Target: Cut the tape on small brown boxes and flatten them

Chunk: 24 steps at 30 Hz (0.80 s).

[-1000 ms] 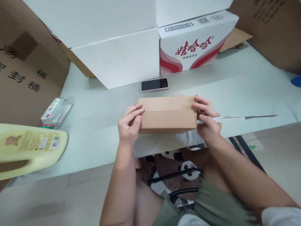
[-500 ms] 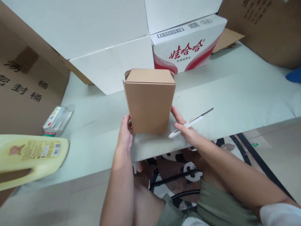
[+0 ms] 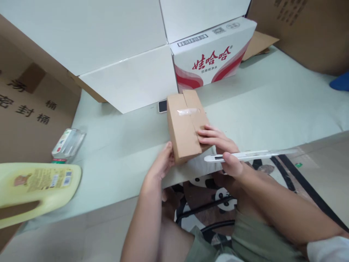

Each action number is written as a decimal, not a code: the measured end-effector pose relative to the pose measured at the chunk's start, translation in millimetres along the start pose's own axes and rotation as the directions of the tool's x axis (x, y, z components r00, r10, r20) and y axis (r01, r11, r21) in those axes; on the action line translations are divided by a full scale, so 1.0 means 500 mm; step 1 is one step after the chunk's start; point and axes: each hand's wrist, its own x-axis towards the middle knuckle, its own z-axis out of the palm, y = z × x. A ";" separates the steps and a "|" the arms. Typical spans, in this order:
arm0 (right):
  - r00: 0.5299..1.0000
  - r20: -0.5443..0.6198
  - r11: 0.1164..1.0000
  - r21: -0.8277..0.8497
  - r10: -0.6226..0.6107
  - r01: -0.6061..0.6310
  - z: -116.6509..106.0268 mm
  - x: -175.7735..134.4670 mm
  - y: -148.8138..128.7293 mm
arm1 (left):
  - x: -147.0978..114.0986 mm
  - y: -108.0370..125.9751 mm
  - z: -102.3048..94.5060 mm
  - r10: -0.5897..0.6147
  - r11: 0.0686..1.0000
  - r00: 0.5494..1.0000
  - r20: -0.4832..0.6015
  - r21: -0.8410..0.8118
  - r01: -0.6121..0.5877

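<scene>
A small brown cardboard box (image 3: 183,125) lies on the pale table (image 3: 117,142) near its front edge, its taped flap side facing up. My left hand (image 3: 163,164) presses against the box's near left corner. My right hand (image 3: 222,147) rests its fingers on the box's right side while pinching a white utility knife (image 3: 245,155), whose blade points right over the table edge. A phone (image 3: 162,106) lies just behind the box, mostly hidden by it.
Large white cartons (image 3: 109,54) and a red-printed carton (image 3: 211,54) stand at the back. Brown cardboard (image 3: 24,94) leans at the left. A yellow jug (image 3: 35,185) and a flattened clear bottle (image 3: 68,143) lie at the left. A blue object (image 3: 340,82) sits far right.
The box lay flat, was stood upright, and now lies tipped over with its taped seam up. My right hand shifted onto its right side, with the knife swung to point right.
</scene>
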 end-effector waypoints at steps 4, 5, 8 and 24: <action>0.997 -0.071 0.999 0.042 0.005 -0.002 -0.015 0.007 -0.004 | -0.006 0.010 -0.011 0.129 0.905 0.986 -0.110 0.419 -0.072; 1.000 -0.030 0.999 0.054 0.008 -0.007 -0.017 0.010 -0.008 | -0.003 0.015 -0.021 0.328 0.864 0.919 -0.219 0.463 -0.198; 0.973 0.229 0.997 0.074 -0.008 -0.009 -0.021 0.019 -0.023 | 0.008 0.027 -0.050 0.823 0.565 0.464 -0.328 0.552 -0.613; 0.442 -0.206 0.485 0.451 0.873 -0.749 -0.026 0.046 0.033 | 0.015 0.008 -0.015 0.947 0.320 0.253 -0.196 0.607 -0.727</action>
